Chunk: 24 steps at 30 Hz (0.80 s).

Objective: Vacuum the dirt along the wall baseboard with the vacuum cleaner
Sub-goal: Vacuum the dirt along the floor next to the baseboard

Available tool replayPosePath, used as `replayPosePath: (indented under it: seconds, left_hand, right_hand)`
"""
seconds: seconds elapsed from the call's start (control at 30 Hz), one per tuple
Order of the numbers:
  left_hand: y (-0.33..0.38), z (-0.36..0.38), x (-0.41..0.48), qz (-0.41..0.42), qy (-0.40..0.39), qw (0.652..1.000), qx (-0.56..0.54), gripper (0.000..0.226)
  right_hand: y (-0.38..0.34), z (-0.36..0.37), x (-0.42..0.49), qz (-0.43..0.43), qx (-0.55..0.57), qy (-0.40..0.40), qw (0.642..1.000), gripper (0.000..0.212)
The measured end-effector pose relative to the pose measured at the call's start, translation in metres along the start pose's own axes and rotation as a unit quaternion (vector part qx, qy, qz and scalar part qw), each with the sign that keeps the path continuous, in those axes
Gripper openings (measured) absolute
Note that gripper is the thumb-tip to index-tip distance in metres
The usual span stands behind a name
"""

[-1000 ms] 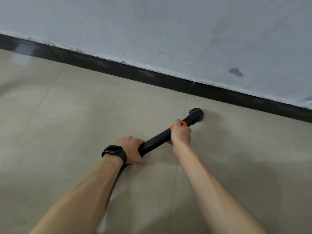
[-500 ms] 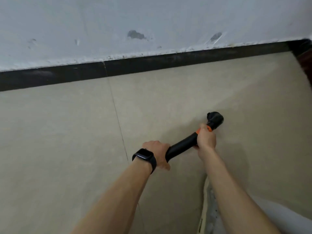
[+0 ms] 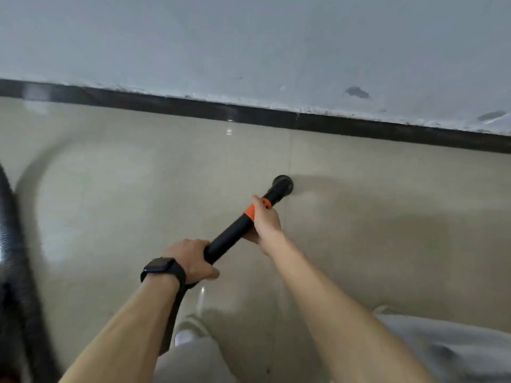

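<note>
Fingers of the left hand curl round the near end of the black wand. The right hand clamps it farther up, thumb along an orange band. Its round black nozzle is down at the glossy beige tile floor, near the far edge but apart from the dark baseboard, just beside a tile joint. A ribbed black hose runs along the floor's left edge. The pale grey wall is scuffed, its paint chipped along the baseboard.
</note>
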<state>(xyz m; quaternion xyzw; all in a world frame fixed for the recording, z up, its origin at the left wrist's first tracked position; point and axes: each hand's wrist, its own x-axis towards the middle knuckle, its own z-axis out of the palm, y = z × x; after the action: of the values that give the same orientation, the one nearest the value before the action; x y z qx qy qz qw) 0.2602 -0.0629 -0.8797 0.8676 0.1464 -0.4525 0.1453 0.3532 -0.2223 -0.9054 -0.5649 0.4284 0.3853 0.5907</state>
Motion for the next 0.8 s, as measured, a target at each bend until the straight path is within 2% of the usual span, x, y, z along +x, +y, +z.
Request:
replayPosePath:
  seconds: [0.13,0.2,0.3,0.43,0.67,0.8]
  left_hand:
    - [0.005,-0.034,-0.095,-0.065,0.006,0.984,-0.166,0.036]
    - [0.018,-0.054,-0.143,-0.074,0.021,0.974,-0.215,0.035]
    - [0.037,-0.088,-0.212,-0.084,0.053,0.963,-0.249,0.034]
    - [0.07,-0.144,-0.325,-0.087,0.099,0.936,-0.326,0.031]
    - [0.119,-0.242,-0.497,-0.065,0.214,0.886,-0.407,0.03]
    - [0.134,-0.285,-0.579,-0.043,0.293,0.844,-0.447,0.018]
  right_hand:
    - [-0.025,0.03,-0.107,0.053,-0.108,-0.134,0.984,0.038]
    - [-0.034,0.037,-0.165,0.03,-0.152,-0.142,0.978,0.032]
    - [-0.055,0.038,-0.251,-0.03,-0.174,-0.102,0.979,0.018]
    - [-0.1,0.029,-0.391,-0.041,-0.109,-0.105,0.988,0.014]
    - [-0.182,0.022,-0.595,-0.104,-0.142,-0.204,0.963,0.017]
    - [-0.212,0.02,-0.685,-0.172,-0.197,-0.265,0.928,0.014]
